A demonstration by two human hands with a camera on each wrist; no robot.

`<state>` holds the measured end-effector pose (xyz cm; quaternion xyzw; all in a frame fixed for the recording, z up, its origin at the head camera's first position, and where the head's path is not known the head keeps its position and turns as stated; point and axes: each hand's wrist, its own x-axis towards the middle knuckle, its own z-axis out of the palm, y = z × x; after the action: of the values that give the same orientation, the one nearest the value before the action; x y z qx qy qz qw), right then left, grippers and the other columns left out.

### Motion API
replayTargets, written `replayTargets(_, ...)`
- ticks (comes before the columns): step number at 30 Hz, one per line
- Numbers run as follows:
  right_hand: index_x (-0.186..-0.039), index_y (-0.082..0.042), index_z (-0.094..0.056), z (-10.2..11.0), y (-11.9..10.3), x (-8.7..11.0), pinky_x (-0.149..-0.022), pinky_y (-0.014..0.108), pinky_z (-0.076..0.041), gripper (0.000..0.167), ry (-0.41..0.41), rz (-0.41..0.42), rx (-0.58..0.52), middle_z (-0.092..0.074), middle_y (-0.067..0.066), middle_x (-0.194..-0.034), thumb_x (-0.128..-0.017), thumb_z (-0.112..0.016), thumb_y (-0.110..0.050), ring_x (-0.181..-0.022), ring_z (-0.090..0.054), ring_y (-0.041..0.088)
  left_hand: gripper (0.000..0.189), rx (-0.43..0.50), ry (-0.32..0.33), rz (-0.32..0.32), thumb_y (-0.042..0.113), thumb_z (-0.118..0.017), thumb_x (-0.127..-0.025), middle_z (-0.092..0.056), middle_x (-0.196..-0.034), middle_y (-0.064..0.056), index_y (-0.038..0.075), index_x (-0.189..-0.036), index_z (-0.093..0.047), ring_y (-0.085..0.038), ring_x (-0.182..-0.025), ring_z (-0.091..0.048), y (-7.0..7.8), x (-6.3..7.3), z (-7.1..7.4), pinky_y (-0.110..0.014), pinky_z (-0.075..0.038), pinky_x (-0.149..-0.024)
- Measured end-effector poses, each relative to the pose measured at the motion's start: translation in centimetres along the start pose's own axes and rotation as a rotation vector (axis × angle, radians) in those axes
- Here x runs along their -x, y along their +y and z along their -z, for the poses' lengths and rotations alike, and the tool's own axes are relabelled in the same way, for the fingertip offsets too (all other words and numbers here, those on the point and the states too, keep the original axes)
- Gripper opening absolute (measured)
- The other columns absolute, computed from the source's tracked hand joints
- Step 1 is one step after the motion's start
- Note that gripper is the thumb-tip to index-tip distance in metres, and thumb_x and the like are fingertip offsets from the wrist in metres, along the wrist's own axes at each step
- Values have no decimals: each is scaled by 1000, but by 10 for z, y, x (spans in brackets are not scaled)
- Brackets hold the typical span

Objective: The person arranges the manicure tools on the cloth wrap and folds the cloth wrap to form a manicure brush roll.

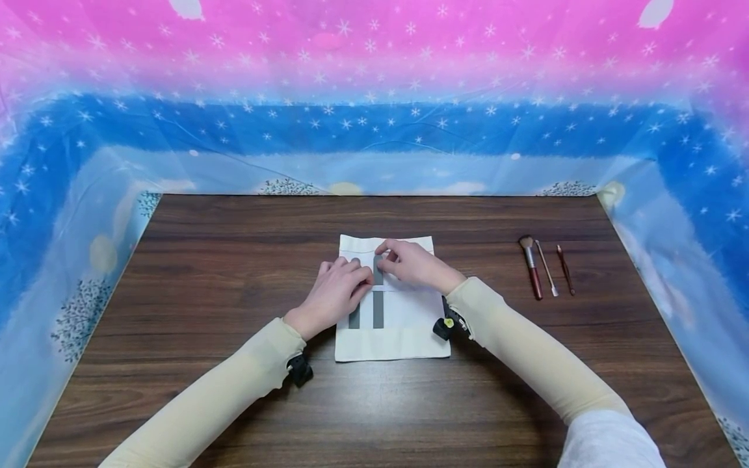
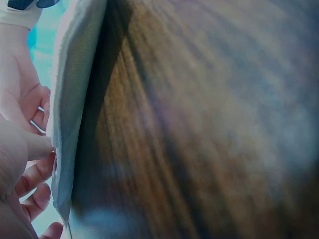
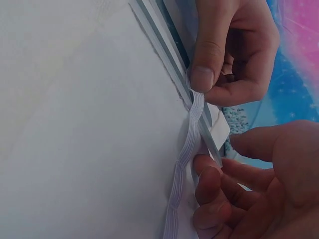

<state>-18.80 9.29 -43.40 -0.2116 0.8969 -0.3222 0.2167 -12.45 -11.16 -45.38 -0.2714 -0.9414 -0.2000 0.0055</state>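
A white cloth roll-up case (image 1: 389, 344) lies on the table with a white elastic band (image 3: 187, 137) across its middle. Two flat grey strips that look like nail files run under the band: one nail file (image 1: 378, 309) in the middle, the other (image 1: 354, 318) to its left, partly covered by my left hand (image 1: 339, 289). In the right wrist view, the left thumb and forefinger pinch the band beside a file. My right hand (image 1: 412, 260) is at that file's upper end, its thumb apart from the fingers. The case's edge (image 2: 75, 99) hides most of this in the left wrist view.
To the right on the brown wooden table (image 1: 234, 240) lie a makeup brush (image 1: 530, 266), a slim metal tool with a flat tip (image 1: 547, 266) and a thin brown tool (image 1: 565, 270). A snowflake-patterned cloth (image 1: 374, 130) walls the back and sides.
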Motion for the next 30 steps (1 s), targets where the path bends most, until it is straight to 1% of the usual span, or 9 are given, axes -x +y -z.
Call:
replayTargets(3,-141,-8,-59,0,1,1,-69,31,-47,37,-10,3,0,-69,10,-106,-109,-54,-25,-75,-61,17,7,-5,4,-3,20,-69,-102,-55,-85,4,20,-96,-68,-22,-86,-47,0,0,0,-47,-37,-82)
replayTargets(6,-142,-9,-60,0,2,2,-69,31,-47,37,-18,4,9,-70,10,-107,-109,-54,-24,-76,-61,18,8,-7,9,-9,19,-69,-102,-55,-84,4,19,-95,-67,-22,-86,-47,0,0,-1,-47,-37,-82)
replayTargets(12,-146,-10,-58,0,3,4,-76,34,-48,40,-18,3,22,-70,12,-114,-109,-53,-26,-86,-62,21,6,-4,6,-2,20,-69,-102,-56,-84,4,20,-96,-69,-22,-86,-48,0,-1,-1,-47,-38,-83)
replayTargets(17,-145,-9,-57,2,6,8,-78,35,-50,41,0,-3,0,-69,12,-113,-109,-54,-27,-89,-64,21,4,5,-6,8,21,-70,-102,-58,-86,4,19,-97,-70,-22,-86,-48,0,-1,-1,-48,-38,-84)
replayTargets(22,-143,-9,-58,11,13,17,-76,36,-51,40,15,-16,-31,-68,12,-112,-109,-52,-29,-85,-63,21,5,4,-15,16,22,-71,-101,-61,-89,3,18,-99,-72,-22,-88,-49,2,-1,-1,-48,-38,-86)
replayTargets(26,-142,-9,-59,21,21,26,-79,38,-52,39,36,-30,-21,-68,12,-115,-109,-53,-30,-89,-64,23,4,0,-14,13,21,-73,-100,-64,-92,2,17,-101,-73,-22,-89,-51,5,-2,-1,-48,-39,-87)
replayTargets(28,-141,-9,-59,27,25,31,-81,39,-52,39,50,-31,-7,-67,13,-117,-109,-53,-30,-93,-64,24,3,-3,-6,2,21,-74,-99,-65,-94,2,18,-100,-73,-22,-91,-53,7,-3,-1,-49,-39,-87)
replayTargets(30,-139,-8,-61,33,28,37,-80,40,-52,38,62,-24,0,-68,13,-116,-109,-54,-29,-93,-64,25,4,-4,1,-11,22,-74,-99,-66,-95,3,19,-100,-73,-21,-93,-54,9,-4,-1,-49,-39,-87)
